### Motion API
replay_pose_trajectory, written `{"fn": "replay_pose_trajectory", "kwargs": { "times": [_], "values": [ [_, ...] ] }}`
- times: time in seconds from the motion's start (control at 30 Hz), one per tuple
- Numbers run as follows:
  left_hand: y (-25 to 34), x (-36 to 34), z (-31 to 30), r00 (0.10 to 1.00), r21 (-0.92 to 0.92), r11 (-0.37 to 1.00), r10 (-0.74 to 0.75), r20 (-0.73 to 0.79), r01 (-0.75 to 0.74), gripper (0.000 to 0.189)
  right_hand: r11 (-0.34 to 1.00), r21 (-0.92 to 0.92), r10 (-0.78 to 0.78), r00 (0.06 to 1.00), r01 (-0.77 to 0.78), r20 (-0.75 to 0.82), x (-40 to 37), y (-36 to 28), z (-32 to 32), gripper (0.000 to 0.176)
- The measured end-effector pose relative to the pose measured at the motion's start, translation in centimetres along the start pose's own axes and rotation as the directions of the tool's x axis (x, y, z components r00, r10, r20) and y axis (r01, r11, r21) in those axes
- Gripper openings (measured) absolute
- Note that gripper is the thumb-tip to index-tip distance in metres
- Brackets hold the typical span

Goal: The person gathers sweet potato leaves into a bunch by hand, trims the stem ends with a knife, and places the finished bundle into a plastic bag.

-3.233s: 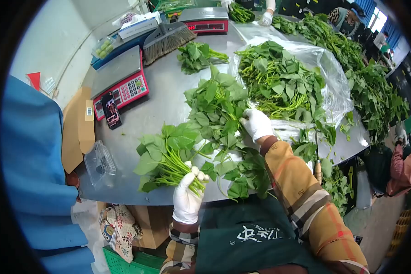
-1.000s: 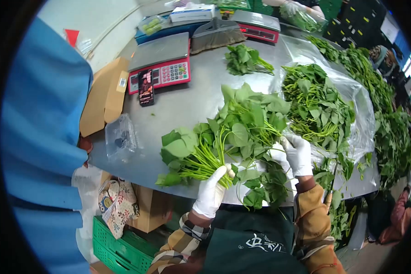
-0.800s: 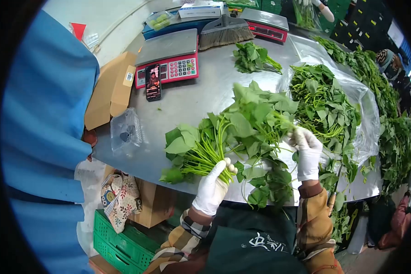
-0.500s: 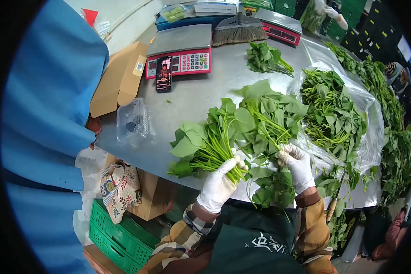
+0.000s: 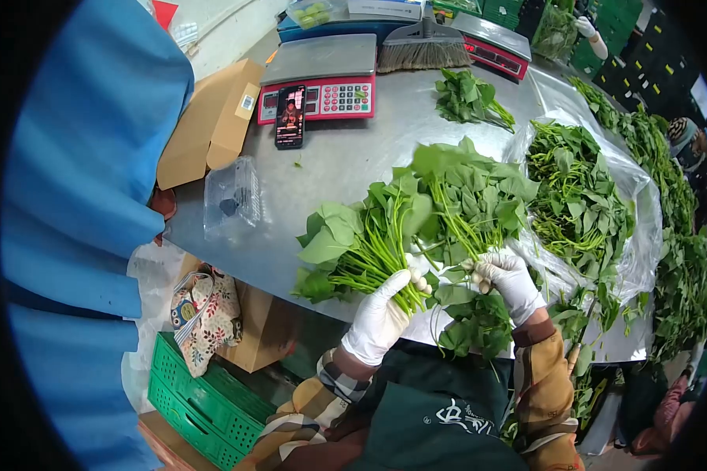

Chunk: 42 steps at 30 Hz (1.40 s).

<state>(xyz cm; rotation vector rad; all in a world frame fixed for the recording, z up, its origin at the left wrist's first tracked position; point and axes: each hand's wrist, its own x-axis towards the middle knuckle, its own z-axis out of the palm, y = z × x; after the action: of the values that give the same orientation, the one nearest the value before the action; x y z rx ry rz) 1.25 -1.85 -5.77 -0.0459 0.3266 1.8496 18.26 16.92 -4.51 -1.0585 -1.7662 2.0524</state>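
My left hand (image 5: 375, 320), in a white glove, is wrapped round the stems of a leafy green bunch (image 5: 369, 247) near the table's front edge. The bunch fans up and left, its cut ends toward my thumb. To the right, my gloved right hand (image 5: 512, 284) pinches a thin stem of leafy greens (image 5: 459, 224) between thumb and fingers. More loose leaves (image 5: 479, 323) lie just below, between the two hands. A larger heap of greens (image 5: 577, 192) rests on clear plastic sheeting (image 5: 644, 208) beyond my right hand.
Across the steel table (image 5: 342, 165) stand a red scale (image 5: 318, 63) with a phone (image 5: 290, 118) against it, a broom head (image 5: 423, 49) and a second scale (image 5: 491, 51). A small bundle of greens (image 5: 467, 98) lies behind. At left are a cardboard box (image 5: 208, 129) and a plastic container (image 5: 232, 196).
The view has shifted slightly, so the table's things appear a little higher and further right. Both hands keep their holds, with the right fingers slightly changed in position.
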Motion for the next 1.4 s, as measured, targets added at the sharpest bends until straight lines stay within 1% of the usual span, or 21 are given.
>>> {"fn": "replay_pose_trajectory", "kwargs": {
  "times": [0.1, 0.13, 0.2, 0.23, 0.33, 0.37, 0.47, 0.63, 0.67, 0.73, 0.77, 0.9, 0.93, 1.0, 1.03, 1.07, 1.13, 1.2, 1.27, 1.33, 1.4],
  "values": [
    [0.4, -0.5, 0.2, 1.0, 0.024, 0.999, 0.027, 0.007, -0.027, 0.031, 0.953, 0.263, -0.128, 0.986, 0.152, -0.106, -0.9, -2.4, 1.4, 0.024],
    [0.6, -0.5, 0.3, 0.999, 0.036, 0.999, 0.036, 0.01, -0.036, 0.032, 0.915, 0.309, -0.232, 0.966, 0.258, -0.119, -0.8, -2.9, 1.3, 0.027],
    [0.9, -0.4, 0.6, 0.999, 0.065, 0.997, 0.05, 0.01, -0.051, 0.033, 0.852, 0.428, -0.289, 0.952, 0.303, -0.098, -1.1, -4.4, 1.1, 0.026],
    [1.0, -0.3, 0.6, 0.999, 0.063, 0.997, 0.053, 0.007, -0.053, 0.033, 0.879, 0.387, -0.249, 0.96, 0.278, -0.125, -1.2, -5.3, 1.5, 0.022],
    [0.9, -0.1, 0.3, 0.999, 0.041, 0.998, 0.048, 0.011, -0.048, 0.03, 0.995, 0.012, -0.093, 0.982, 0.097, -0.167, -0.3, -3.8, 1.2, 0.019],
    [0.8, -0.1, 0.3, 0.999, 0.048, 0.998, 0.049, 0.019, -0.05, 0.03, 0.998, 0.014, -0.058, 0.988, 0.061, -0.143, -0.3, -3.2, 1.3, 0.018],
    [0.5, -0.4, 0.2, 0.997, 0.098, 0.993, 0.065, -0.034, -0.061, 0.027, 0.992, 0.036, -0.117, 0.988, 0.122, -0.105, -0.9, -2.4, 2.1, 0.018],
    [0.1, 0.1, 1.1, 0.993, 0.145, 0.989, 0.051, -0.11, -0.035, 0.024, 0.961, 0.02, -0.266, 0.939, 0.276, -0.217, -3.1, -4.3, 5.8, 0.021],
    [0.0, 0.1, 1.2, 0.992, 0.15, 0.988, 0.043, -0.118, -0.025, 0.024, 0.965, -0.09, -0.261, 0.943, 0.247, -0.206, -2.4, -3.5, 5.7, 0.019],
    [0.1, 0.1, 1.3, 0.992, 0.176, 0.983, 0.067, -0.107, -0.047, 0.023, 0.992, -0.122, -0.002, 0.994, -0.011, -0.109, -0.9, -1.8, 4.6, 0.017],
    [0.1, 0.1, 1.3, 0.99, 0.171, 0.983, 0.082, -0.114, -0.062, 0.023, 0.996, -0.085, 0.014, 0.994, -0.023, -0.106, -0.7, -1.1, 4.3, 0.018],
    [0.6, -0.2, 0.8, 0.984, 0.211, 0.973, 0.126, -0.123, -0.098, 0.023, 0.983, -0.013, -0.185, 0.972, 0.185, -0.142, -2.0, -3.4, 3.3, 0.02],
    [0.6, -0.1, 0.9, 0.981, 0.195, 0.974, 0.139, -0.136, -0.111, 0.022, 0.979, 0.016, -0.196, 0.959, 0.203, -0.203, -2.9, -5.0, 3.8, 0.021],
    [0.3, -0.1, 1.3, 0.973, 0.162, 0.977, 0.163, -0.161, -0.136, 0.02, 0.94, 0.087, -0.305, 0.928, 0.329, -0.216, -3.5, -6.0, 3.4, 0.021],
    [0.2, -0.1, 1.3, 0.971, 0.153, 0.978, 0.167, -0.168, -0.142, 0.02, 0.937, 0.131, -0.291, 0.932, 0.323, -0.217, -3.1, -5.9, 2.9, 0.021],
    [0.2, -0.1, 1.3, 0.97, 0.143, 0.978, 0.173, -0.173, -0.15, 0.02, 0.978, 0.106, -0.158, 0.968, 0.181, -0.193, -2.5, -4.5, 1.8, 0.02],
    [0.6, 0.1, 1.1, 0.973, 0.149, 0.976, 0.18, -0.147, -0.158, 0.02, 0.993, 0.044, 0.111, 0.982, -0.106, -0.155, -1.5, -2.3, 0.1, 0.02],
    [0.7, -0.2, 0.1, 0.977, 0.177, 0.971, 0.181, -0.115, -0.159, 0.021, 0.998, -0.021, -0.056, 0.974, 0.052, -0.221, -2.5, -2.1, -0.2, 0.021],
    [0.6, -0.3, 0.3, 0.972, 0.206, 0.963, 0.203, -0.119, -0.176, 0.022, 0.971, -0.075, -0.238, 0.911, 0.226, -0.336, -4.3, -5.0, 2.2, 0.022],
    [0.4, -0.2, 0.7, 0.97, 0.218, 0.961, 0.202, -0.135, -0.17, 0.023, 0.906, -0.038, -0.407, 0.844, 0.422, -0.35, -5.3, -6.2, 3.2, 0.024],
    [0.4, -0.1, 1.1, 0.971, 0.214, 0.961, 0.202, -0.128, -0.172, 0.023, 0.897, 0.067, -0.387, 0.848, 0.438, -0.362, -5.0, -6.3, 3.0, 0.024]
  ]
}}
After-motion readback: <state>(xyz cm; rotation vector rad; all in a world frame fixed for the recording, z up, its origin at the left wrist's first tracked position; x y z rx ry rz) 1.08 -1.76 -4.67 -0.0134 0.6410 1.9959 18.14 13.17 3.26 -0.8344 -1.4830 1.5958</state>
